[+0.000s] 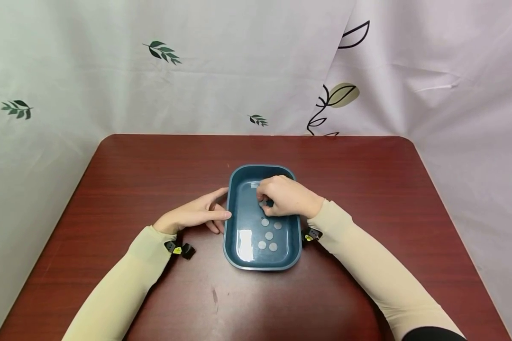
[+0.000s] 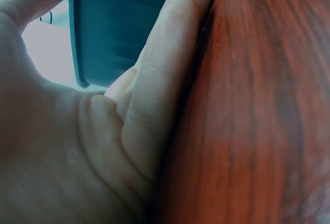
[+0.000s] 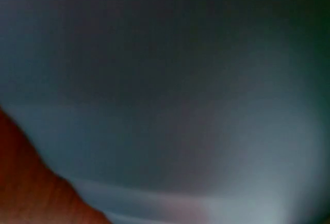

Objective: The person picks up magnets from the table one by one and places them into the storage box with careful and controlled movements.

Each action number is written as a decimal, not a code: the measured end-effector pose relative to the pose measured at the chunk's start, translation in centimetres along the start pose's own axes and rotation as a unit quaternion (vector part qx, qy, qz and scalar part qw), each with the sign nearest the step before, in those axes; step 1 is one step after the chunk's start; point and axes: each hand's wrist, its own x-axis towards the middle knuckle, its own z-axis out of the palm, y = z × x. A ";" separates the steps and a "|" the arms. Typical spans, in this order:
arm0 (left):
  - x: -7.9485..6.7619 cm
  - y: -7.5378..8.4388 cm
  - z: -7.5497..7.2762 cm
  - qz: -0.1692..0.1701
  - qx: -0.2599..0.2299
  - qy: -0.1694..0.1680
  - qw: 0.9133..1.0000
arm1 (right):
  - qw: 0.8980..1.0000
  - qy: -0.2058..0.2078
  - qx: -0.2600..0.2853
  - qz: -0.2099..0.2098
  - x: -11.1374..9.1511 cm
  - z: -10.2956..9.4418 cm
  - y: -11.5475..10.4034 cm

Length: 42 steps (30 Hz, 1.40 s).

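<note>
A blue rectangular tray with rounded corners stands on the table. My left hand rests beside its left wall, thumb tip at the rim and the other fingers fairly straight along the outside. In the left wrist view, the little-finger side of the left hand lies along the table by the tray wall. My right hand reaches inside the tray with curled fingers, thumb and forefinger pinching a pale round disc. Several similar coin-like discs lie on the tray floor below it. The right wrist view is heavily blurred.
The reddish-brown wooden table extends around the tray, with rounded far corners. A pale curtain with leaf prints hangs behind it and along both sides. Small black devices sit at both wrists.
</note>
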 end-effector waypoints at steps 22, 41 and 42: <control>-0.1 0.3 0.3 -0.002 -0.007 0.006 1.000 | 0.996 -0.037 -0.074 -0.020 0.4 0.6 -0.1; -0.1 0.2 0.4 0.001 -0.006 0.005 1.000 | 0.999 0.024 -0.042 -0.012 -0.5 0.1 -0.3; -0.2 0.2 0.4 0.000 -0.005 0.005 1.000 | 0.999 0.026 -0.042 -0.012 -0.7 0.0 -0.3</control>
